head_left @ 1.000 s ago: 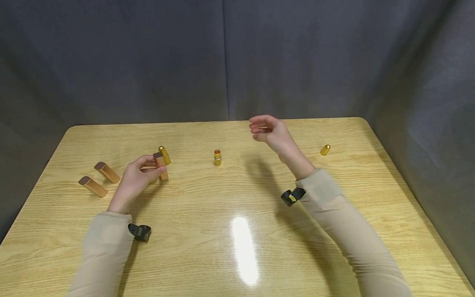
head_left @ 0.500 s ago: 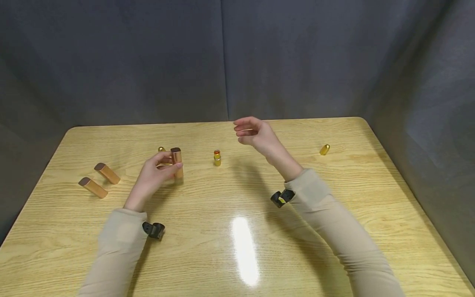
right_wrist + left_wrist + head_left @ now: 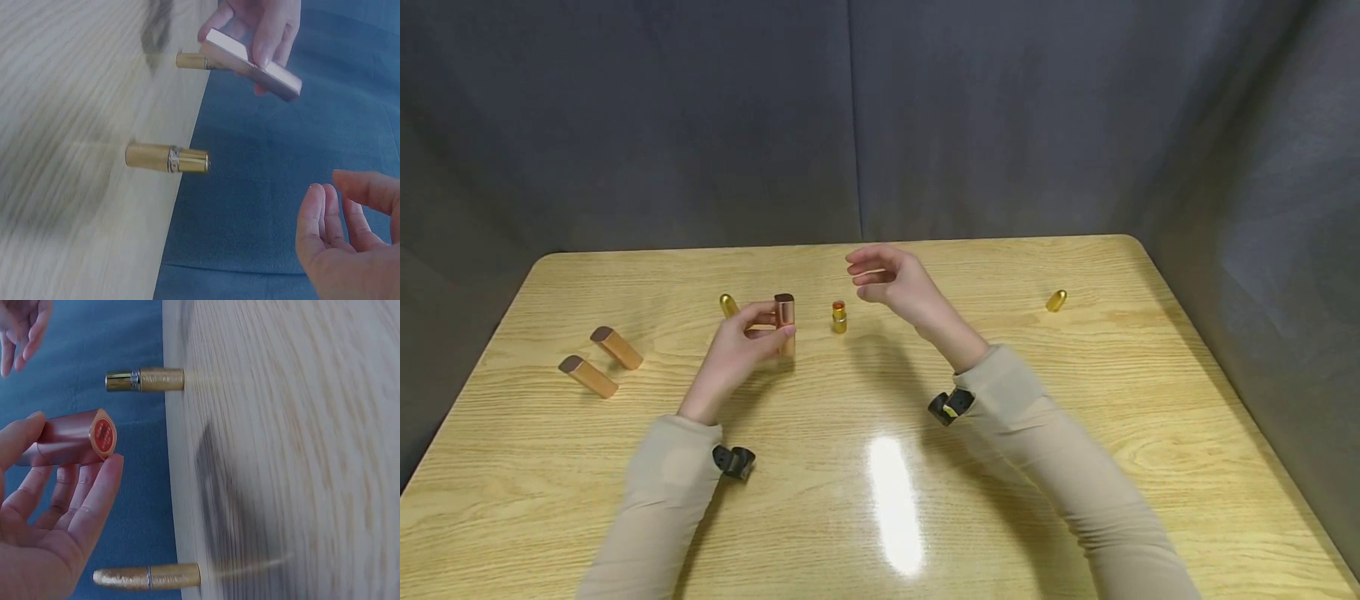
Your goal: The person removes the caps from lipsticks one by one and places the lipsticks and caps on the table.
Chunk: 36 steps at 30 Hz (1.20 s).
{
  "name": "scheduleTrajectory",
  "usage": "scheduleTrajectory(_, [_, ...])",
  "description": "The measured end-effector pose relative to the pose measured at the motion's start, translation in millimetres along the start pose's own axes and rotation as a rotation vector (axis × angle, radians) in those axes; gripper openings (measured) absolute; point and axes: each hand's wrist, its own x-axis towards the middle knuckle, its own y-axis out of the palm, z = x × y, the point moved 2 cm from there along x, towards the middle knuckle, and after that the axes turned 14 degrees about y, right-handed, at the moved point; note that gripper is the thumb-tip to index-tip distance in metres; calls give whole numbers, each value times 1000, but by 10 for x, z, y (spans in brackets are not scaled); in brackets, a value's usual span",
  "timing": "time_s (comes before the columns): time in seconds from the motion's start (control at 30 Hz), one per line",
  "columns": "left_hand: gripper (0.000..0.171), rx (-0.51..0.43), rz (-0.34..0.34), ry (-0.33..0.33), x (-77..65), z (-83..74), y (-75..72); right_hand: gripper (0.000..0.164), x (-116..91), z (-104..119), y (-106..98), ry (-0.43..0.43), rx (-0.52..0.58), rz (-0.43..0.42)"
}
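Note:
My left hand (image 3: 730,357) pinches a copper-coloured lipstick tube (image 3: 785,312) between thumb and fingers, clear of the table. In the left wrist view a red round label (image 3: 103,435) shows on the tube's end. To its right stands an uncapped gold lipstick (image 3: 839,319) with a red tip, upright on the table. My right hand (image 3: 898,285) hovers just right of and behind that lipstick, fingers loosely bent and holding nothing. Behind my left hand stands a capped gold lipstick (image 3: 727,305), partly hidden in the head view and whole in the left wrist view.
Two more copper-coloured tubes (image 3: 617,348) stand at the left of the wooden table (image 3: 805,467). A small gold cap (image 3: 1057,301) stands alone at the right. Dark grey curtains (image 3: 700,125) enclose the back and sides.
My left hand has carried the copper-coloured lipstick tube to the right, past the capped gold lipstick. My right hand has moved left, closer to the uncapped gold lipstick.

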Motion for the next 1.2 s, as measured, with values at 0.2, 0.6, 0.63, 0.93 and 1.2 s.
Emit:
scheduleTrajectory(0.2, [50, -56, -11, -9, 59, -22, 106, 40, 16, -48, 72, 15, -1, 16])
scheduleTrajectory(0.6, [45, -106, 26, -9, 113, -77, 273, 40, 38, -210, 191, 43, 19, 61])
scheduleTrajectory(0.63, [45, -107, 29, -8, 117, -81, 284, 40, 40, -226, 201, 45, 21, 62])
scheduleTrajectory(0.93, [44, -100, 52, 35, 120, -140, 353, 38, 20, -347, 258, 69, -12, 50])
scheduleTrajectory(1.2, [43, -126, 67, 55, 128, -196, 421, 36, 15, -399, 258, 75, -7, 34])
